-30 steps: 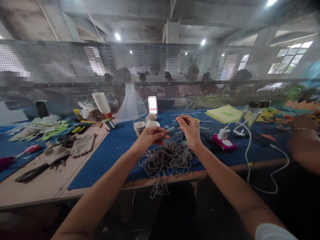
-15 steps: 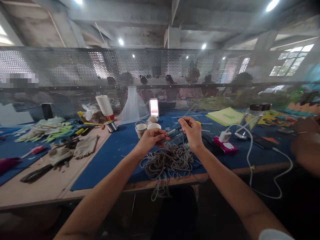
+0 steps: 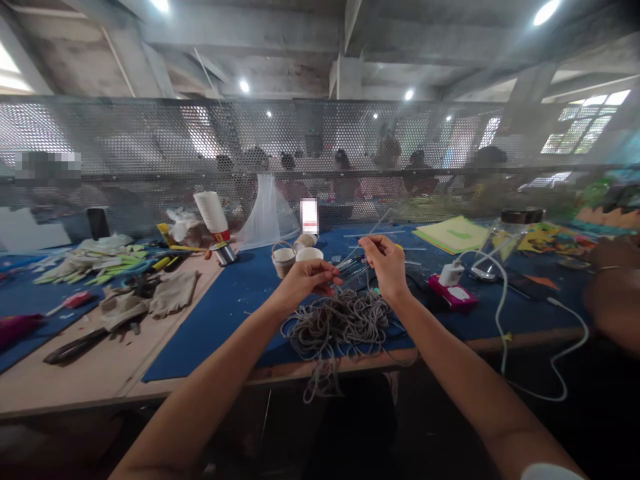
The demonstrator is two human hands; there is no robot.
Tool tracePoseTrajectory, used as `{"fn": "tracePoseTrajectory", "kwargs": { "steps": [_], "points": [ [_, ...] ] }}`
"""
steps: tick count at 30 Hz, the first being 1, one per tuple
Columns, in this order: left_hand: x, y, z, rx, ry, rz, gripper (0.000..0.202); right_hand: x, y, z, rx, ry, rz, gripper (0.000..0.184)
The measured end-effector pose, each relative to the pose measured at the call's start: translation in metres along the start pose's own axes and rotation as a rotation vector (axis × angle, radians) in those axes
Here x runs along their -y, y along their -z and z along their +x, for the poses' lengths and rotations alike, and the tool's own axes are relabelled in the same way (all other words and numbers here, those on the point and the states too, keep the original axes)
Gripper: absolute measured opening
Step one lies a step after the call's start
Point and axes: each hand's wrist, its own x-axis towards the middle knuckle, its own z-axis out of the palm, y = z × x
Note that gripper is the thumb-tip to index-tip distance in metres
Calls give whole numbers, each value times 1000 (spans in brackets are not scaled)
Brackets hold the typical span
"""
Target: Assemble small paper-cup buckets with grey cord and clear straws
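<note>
Relative to the frame a second ago, displacement is slight: the whole scene sits a little lower and farther right in my view, and both hands keep nearly the same station above the table [image 3: 203,333]. My right hand [image 3: 387,261] has thumb and forefinger pinching a thin, pale strand [image 3: 385,219], which projects upward past the fingertips; the high pinch appears chosen to keep it clear of the material below. My left hand [image 3: 306,280] has thumb and fingertips drawn close together, facing the right; I cannot tell whether the strand's lower end lies between them. Beneath both hands, a heap of grey cord [image 3: 336,323] rests at the table's near edge, with loose loops hanging over it, a position that presumably keeps it within easy reach. A small beige basket [image 3: 284,262] and a white cup [image 3: 310,254] stand side by side beyond the left hand, toward the far edge, seemingly to leave working room. Right of my right hand, a white plug [image 3: 451,273] sits on a magenta block [image 3: 453,294].
</note>
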Motion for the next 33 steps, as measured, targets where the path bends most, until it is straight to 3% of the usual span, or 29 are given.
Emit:
{"fn": "tracePoseTrajectory", "kwargs": {
  "steps": [13, 26, 29, 33],
  "points": [
    [-2, -5, -1, 28, 42, 4, 28, -1, 1, 2, -14, 1, 7, 24],
    [-7, -6, -2, 5, 40, 100, 29, -9, 8, 12, -76, -94, 120, 23],
    [-6, 5, 3, -117, -17, 178, 34, -14, 13, 16, -84, -122, 178, 24],
    [-7, 43, 12, -549, -285, 484, 28, -18, 18, 21, -119, -182, 225, 27]
  ]
}}
